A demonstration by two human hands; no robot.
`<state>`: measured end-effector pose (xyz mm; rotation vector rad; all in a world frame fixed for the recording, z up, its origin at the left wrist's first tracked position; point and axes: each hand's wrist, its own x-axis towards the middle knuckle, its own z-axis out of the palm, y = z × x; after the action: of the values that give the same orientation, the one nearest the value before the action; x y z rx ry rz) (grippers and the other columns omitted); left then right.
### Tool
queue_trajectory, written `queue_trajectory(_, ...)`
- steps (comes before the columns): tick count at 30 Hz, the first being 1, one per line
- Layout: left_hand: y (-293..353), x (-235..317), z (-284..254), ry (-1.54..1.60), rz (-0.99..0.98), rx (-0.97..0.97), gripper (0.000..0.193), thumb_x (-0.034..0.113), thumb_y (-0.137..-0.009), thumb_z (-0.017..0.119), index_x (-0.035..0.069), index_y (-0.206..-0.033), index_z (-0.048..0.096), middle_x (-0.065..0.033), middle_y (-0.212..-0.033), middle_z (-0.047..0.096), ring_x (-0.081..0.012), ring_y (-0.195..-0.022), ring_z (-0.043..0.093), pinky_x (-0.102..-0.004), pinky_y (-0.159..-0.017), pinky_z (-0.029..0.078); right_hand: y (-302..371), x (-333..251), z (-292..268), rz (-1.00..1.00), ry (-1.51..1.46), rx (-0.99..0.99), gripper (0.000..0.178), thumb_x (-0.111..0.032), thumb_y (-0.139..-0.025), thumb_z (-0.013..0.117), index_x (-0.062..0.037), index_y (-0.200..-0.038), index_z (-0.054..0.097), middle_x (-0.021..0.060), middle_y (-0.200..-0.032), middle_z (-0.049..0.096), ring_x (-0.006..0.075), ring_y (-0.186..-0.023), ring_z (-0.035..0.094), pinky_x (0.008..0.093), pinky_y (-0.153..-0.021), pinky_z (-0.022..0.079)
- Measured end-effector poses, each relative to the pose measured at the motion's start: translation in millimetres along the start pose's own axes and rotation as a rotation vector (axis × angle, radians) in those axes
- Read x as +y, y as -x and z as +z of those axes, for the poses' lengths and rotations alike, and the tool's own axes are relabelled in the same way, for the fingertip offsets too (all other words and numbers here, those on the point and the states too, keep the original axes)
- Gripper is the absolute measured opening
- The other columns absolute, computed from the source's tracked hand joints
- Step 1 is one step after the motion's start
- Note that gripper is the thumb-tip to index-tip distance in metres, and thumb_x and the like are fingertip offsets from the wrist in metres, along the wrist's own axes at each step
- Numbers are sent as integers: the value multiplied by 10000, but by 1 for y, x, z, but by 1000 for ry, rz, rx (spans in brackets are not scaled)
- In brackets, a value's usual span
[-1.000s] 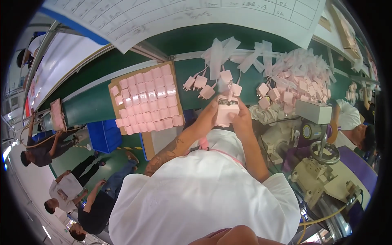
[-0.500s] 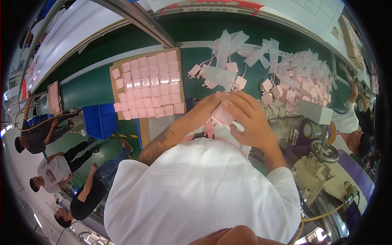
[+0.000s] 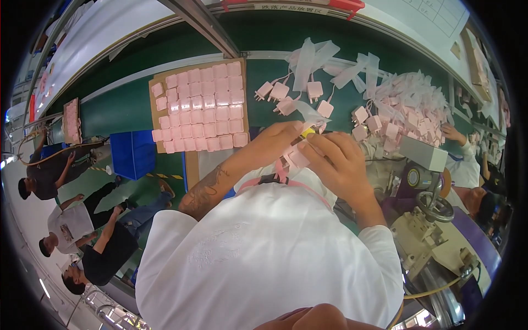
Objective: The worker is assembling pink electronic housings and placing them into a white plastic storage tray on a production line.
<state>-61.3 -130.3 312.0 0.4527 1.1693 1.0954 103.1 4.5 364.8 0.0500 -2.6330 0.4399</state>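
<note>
Right hand [image 3: 339, 160] is easing away from left hand [image 3: 279, 135], baring yellow part [image 3: 308, 132] | right is clamping case [image 3: 297, 158] | left's hold is hiding; cannot tell | ideally I'm aligning part with case

On the green worktop [image 3: 122, 113] before me: left, a cardboard sheet [image 3: 160, 80] (rows of pink casings [image 3: 206, 114] cover it); centre, several pink plugs [image 3: 279, 92]; right, a plug heap [image 3: 411, 119] with whitish strips [image 3: 410, 88].
</note>
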Motion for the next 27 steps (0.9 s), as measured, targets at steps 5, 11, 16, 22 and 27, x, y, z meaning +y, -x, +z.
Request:
queue_trajectory(5, 0, -11, -10, -130, -112, -110, 553, 461, -1107, 320, 22, -1305, 591, -55, -1114, 657, -91, -934, 645, -242, -778, 552, 5, -3, 0, 44, -166, -40, 456, -116, -637, 791, -85, -1086, 717, 52, -1112, 667, 254, -956, 635, 374, -774, 554)
queue_trajectory(11, 12, -8, 12, 26, -58, 62, 443, 405, -1105, 316, 43, -1192, 556, -33, -864, 624, -87, -601, 586, -223, -508, 472, 12, -1, 10, -60, -132, 16, 475, -97, -637, 788, -59, -1104, 705, 72, -1123, 669, 260, -954, 640, 364, -768, 563)
queue_trajectory(16, 20, -8, 7, 33, -77, 43, 427, 429, -1102, 309, 65, -1175, 519, -25, -773, 602, -95, -503, 569, -205, -404, 408, 9, -6, 13, -94, -80, 4, 454, -81, -654, 792, -35, -1096, 694, 96, -1135, 668, 273, -962, 644, 367, -779, 569)
queue_trajectory(22, 22, -16, -6, 63, -178, -92, 515, 510, -1088, 297, 69, -1215, 530, -53, -833, 650, -93, -505, 568, -193, -408, 400, 22, -1, 13, -76, -249, 51, 525, -138, -649, 845, -29, -1131, 667, 119, -1147, 666, 299, -994, 651, 390, -810, 567)
queue_trajectory(27, 36, -12, -13, 174, -192, -104, 647, 599, -1064, 267, 65, -1291, 555, -99, -895, 692, -106, -507, 569, -199, -408, 391, 27, 17, 4, 65, -296, 60, 579, -152, -652, 875, -17, -1169, 653, 140, -1145, 668, 322, -1009, 656, 402, -860, 549)
